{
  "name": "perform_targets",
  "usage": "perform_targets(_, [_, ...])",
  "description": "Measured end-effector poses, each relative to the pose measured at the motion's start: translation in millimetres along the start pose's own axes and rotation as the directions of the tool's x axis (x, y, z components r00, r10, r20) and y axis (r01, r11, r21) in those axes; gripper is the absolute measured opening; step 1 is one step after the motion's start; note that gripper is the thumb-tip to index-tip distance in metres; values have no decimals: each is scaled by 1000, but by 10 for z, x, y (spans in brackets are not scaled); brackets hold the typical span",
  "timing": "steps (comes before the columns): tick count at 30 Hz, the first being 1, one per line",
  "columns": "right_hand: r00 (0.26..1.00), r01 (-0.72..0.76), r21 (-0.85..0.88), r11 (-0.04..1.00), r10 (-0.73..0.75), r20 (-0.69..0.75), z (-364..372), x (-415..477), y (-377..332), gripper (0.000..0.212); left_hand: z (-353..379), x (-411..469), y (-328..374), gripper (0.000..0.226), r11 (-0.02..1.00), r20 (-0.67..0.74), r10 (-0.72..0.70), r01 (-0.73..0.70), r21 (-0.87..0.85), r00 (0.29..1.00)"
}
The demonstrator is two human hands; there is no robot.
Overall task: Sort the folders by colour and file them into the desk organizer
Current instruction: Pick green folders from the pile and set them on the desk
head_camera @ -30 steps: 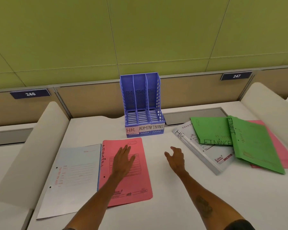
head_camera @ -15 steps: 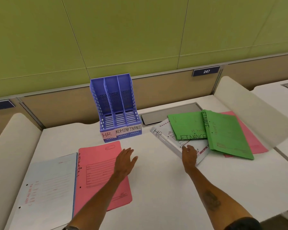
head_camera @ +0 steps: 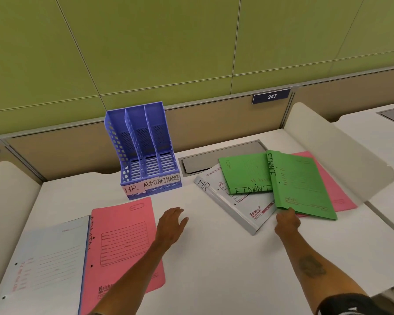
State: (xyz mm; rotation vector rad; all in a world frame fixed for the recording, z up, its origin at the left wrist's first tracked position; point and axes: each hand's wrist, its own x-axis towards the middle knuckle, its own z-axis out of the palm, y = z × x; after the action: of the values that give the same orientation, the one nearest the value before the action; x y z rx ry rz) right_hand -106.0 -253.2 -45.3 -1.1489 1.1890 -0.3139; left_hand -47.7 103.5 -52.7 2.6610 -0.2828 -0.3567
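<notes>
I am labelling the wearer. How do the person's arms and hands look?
The left forearm and right forearm are bare. The right one bears a dark tattoo, with a dark sleeve edge at the elbow. The left hand and right hand wear no gloves.

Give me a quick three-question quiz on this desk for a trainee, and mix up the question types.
1. True or false: the desk organizer already holds a folder.
2. The right hand is at the near edge of which folder?
A. a green folder
B. the white HR folder
C. the pale blue folder
3. Fill in the blank: the organizer's middle label reads ____.

Key: 1 false, all three slots are empty; 2 A; 3 ADMIN.
</notes>
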Motion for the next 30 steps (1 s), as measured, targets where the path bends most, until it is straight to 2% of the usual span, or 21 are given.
perform_targets(1, [999, -28, 30, 999, 27, 47, -23, 31, -26, 45, 10, 12, 9, 49, 1000, 1, -4, 4, -2, 1000])
perform_targets(3, [997, -72, 108, 992, 68, 40, -57, 51, -106, 42, 33, 32, 25, 49, 1000, 5, -12, 12, -5, 1000])
perform_targets(6, [981, -184, 356, 916, 194, 9, -58, 76, -181, 32, 57, 47, 46, 48, 1000, 3, -21, 21, -15, 1000])
perform_targets(8, [979, -188, 490, 851, 201, 27, -31, 101, -204, 26, 65, 54, 55, 48, 999, 2, -27, 27, -20, 1000])
perform_targets(10, [982, -166, 551, 818, 188, 17, -16, 147, -219, 18, 65, 61, 58, 48, 999, 4, -33, 33, -26, 999])
perform_targets(13, [995, -103, 584, 806, 88, 54, 1, 159, -240, 22, 55, 70, 48, 46, 999, 3, -41, 41, -32, 999])
perform_targets(15, [987, -117, 560, 820, 35, 155, 39, 106, -318, 25, 50, 71, 42, 45, 998, -1, -44, 44, -38, 999])
perform_targets(17, [982, -117, 588, 800, 4, 190, 62, 87, -339, 29, 44, 62, 39, 44, 998, -4, -42, 42, -46, 999])
perform_targets(20, [945, -208, 620, 756, -7, 326, 172, 7, -349, 32, 30, 48, 44, 43, 997, -3, -38, 38, -63, 999])
perform_targets(23, [911, -229, 603, 764, -50, 409, 279, -171, -301, 38, -1, 32, 65, 43, 995, -2, -37, 36, -92, 999])
perform_targets(27, [845, -246, 539, 806, -94, 526, 427, -457, -113, 39, -69, 6, 91, 43, 972, -14, -51, 47, -230, 999])
perform_targets(30, [788, -234, 445, 864, -99, 607, 551, -666, 92, 41, -157, -4, 125, 43, 894, -5, -82, 71, -442, 997])
